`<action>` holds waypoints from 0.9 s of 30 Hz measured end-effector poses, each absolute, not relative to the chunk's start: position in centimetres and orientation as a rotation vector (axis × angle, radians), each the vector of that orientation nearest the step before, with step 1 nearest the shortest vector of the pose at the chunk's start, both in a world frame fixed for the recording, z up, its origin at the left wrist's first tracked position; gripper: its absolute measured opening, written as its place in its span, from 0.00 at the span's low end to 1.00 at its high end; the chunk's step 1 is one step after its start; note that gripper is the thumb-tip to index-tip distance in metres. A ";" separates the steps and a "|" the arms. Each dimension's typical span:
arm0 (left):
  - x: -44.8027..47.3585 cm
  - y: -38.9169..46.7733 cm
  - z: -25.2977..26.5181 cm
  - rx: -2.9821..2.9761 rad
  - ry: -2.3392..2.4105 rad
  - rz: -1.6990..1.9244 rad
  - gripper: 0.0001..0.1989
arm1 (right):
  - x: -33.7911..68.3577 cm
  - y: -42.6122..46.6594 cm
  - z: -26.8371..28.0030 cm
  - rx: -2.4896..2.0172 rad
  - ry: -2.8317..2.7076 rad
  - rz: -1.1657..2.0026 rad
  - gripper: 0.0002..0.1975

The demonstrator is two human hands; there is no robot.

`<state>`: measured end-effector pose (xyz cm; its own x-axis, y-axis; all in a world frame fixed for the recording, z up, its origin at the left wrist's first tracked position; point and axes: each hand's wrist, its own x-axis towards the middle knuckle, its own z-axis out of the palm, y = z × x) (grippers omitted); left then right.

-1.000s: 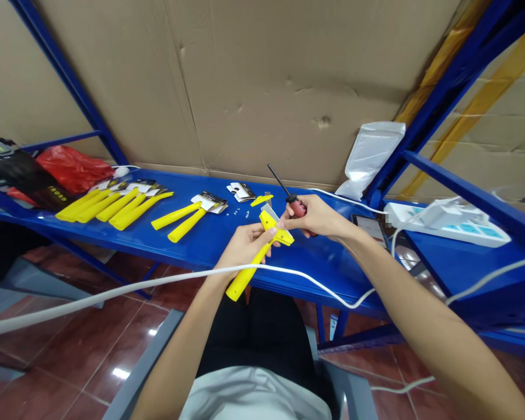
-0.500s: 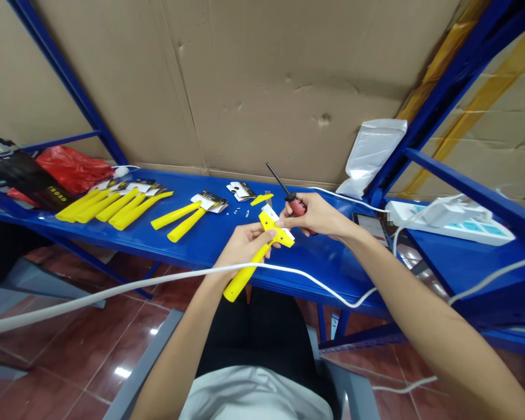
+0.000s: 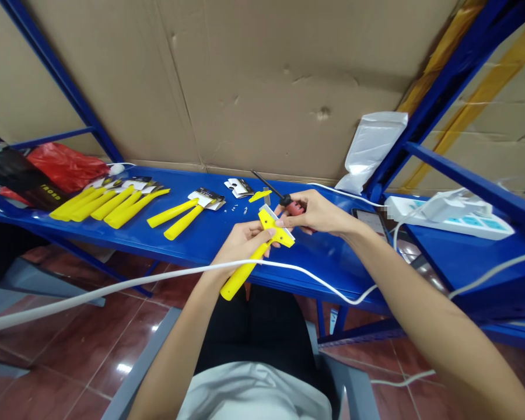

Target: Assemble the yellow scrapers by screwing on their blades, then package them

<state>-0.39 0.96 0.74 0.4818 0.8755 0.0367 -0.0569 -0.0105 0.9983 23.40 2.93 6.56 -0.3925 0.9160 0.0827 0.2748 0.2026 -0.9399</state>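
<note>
Left hand (image 3: 246,240) has its fingers closed round a yellow scraper (image 3: 244,274) just below the head, the thumb pressed on the head's face. The scraper is held tilted near the worktop's front edge, its handle slanting down past that edge toward the person's lap. Right hand (image 3: 312,210) keeps a red-and-black screwdriver (image 3: 296,208) in its curled fingers, the shaft pointing toward the worktop's back edge, while its thumb touches the scraper's head beside a pale strip (image 3: 289,234) that runs along the head's far side.

Beyond the hands, nearer the back edge of the blue worktop (image 3: 214,230), lies a small yellow piece (image 3: 259,195). A folded card (image 3: 240,188) lies to its left, with small white bits (image 3: 235,207) in front of it. Farther left are a pair of yellow scrapers (image 3: 185,221) with a card over their heads, then a row of yellow scrapers (image 3: 112,202) slanting toward the front edge. At the left end rest a red bag (image 3: 67,166) and a black object (image 3: 30,181). Toward the right end are a phone (image 3: 370,221), a white power strip (image 3: 402,213) and, at the back edge, a white pouch (image 3: 374,143). A white cable (image 3: 135,283) crosses before the left forearm.
</note>
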 end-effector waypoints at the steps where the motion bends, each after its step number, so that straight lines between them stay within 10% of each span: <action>1: -0.4 0.9 0.8 1.387 0.787 0.872 0.21 | 23.5 3.0 6.5 -1.109 -1.810 1.202 0.28; 27: -0.6 0.5 1.1 1.388 0.758 0.854 0.19 | 24.2 2.6 7.0 -1.087 -1.884 1.230 0.23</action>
<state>-0.62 0.50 1.14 0.5056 0.8619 0.0389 -0.0644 -0.0073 0.9979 24.22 2.59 6.97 -0.4597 0.8855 0.0668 0.2954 0.2235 -0.9289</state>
